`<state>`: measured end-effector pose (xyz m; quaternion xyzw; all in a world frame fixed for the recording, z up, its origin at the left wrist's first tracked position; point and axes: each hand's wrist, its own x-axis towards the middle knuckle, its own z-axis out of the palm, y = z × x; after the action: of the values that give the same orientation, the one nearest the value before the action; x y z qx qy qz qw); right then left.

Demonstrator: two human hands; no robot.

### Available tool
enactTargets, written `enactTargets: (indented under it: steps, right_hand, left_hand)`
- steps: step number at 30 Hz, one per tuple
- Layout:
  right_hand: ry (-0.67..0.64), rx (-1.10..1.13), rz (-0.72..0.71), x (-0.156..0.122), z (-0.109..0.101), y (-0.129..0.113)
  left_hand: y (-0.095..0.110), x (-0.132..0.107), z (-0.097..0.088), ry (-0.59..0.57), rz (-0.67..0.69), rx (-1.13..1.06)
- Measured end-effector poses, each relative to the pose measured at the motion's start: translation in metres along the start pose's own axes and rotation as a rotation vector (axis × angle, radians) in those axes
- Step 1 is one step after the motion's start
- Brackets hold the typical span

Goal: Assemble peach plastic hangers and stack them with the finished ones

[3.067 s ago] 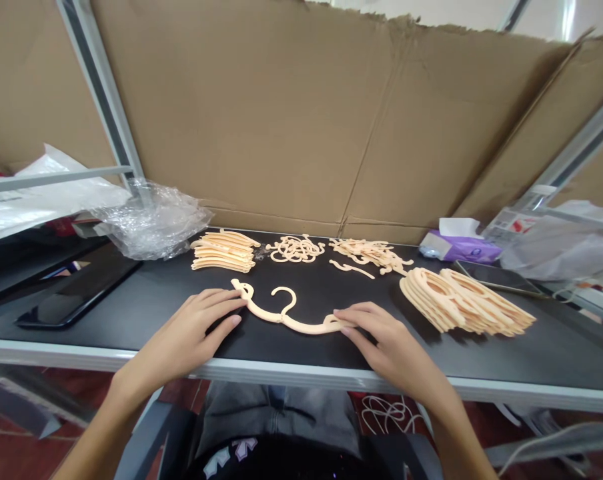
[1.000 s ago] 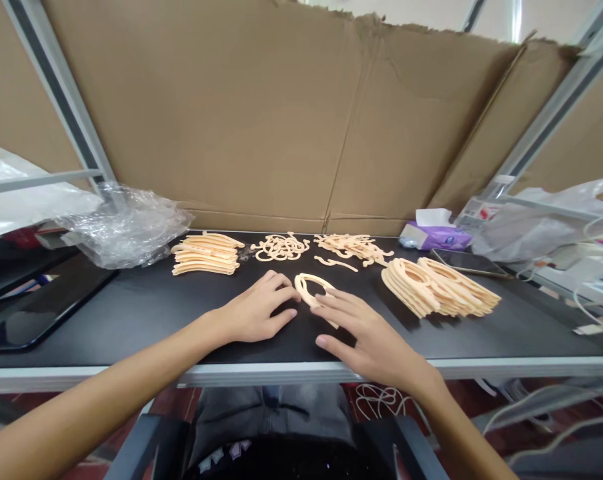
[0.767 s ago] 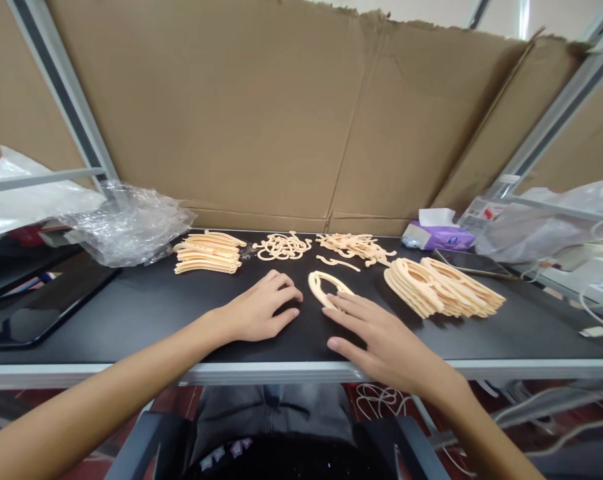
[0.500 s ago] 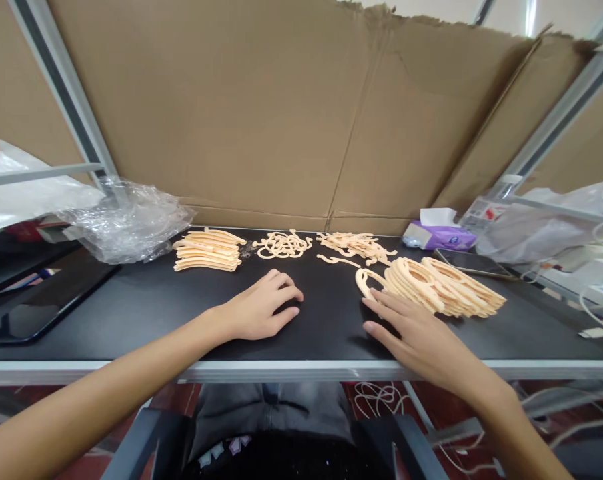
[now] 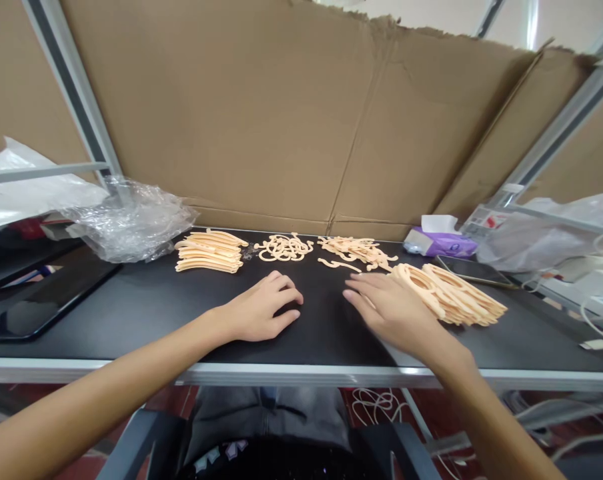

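My left hand rests on the black tabletop, fingers slightly bent and apart, with nothing in it. My right hand lies over the left end of a fanned stack of cream plastic pieces with oval openings. Its fingers stretch left; the front piece is mostly hidden beneath them. Behind the hands are a heap of cream hooks, a heap of thin cream strips and a neat stack of curved cream pieces. One loose cream strip lies in front of the strip heap.
Crumpled clear plastic and a dark glossy tray-like object are at the left. A purple tissue pack, a phone-like slab and white cables are at the right. A cardboard wall closes off the back.
My right hand has moved left and slightly up, covering the front oval piece that showed before. My left hand has stayed in place.
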<state>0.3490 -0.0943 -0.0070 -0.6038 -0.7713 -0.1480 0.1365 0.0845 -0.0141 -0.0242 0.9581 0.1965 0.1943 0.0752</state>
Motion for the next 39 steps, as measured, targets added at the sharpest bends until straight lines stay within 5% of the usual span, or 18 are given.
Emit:
enactTargets:
  steps: [6, 9, 15, 25, 30, 39]
  right_hand:
    - [-0.351, -0.286, 0.077, 0.088, 0.004, -0.015]
    - [-0.419, -0.295, 0.082, 0.111, 0.016, -0.019]
    - [-0.310, -0.246, 0.018, 0.113, 0.033, -0.028]
    - [-0.069, 0.021, -0.108, 0.117, 0.048, -0.029]
    - [-0.045, 0.121, -0.150, 0.138, 0.061, -0.050]
    - [0.015, 0.248, -0.016, 0.142, 0.086, -0.059]
  left_hand:
    - [-0.013, 0.002, -0.006, 0.115, -0.089, 0.174]
    - [-0.021, 0.002, -0.009, 0.111, -0.215, 0.255]
    - [-0.036, -0.004, -0.026, 0.074, -0.375, 0.365]
    - [-0.097, -0.035, -0.087, 0.143, -0.507, 0.467]
    - [-0.116, -0.049, -0.090, 0.106, -0.604, 0.465]
    - [-0.116, -0.052, -0.090, 0.080, -0.636, 0.454]
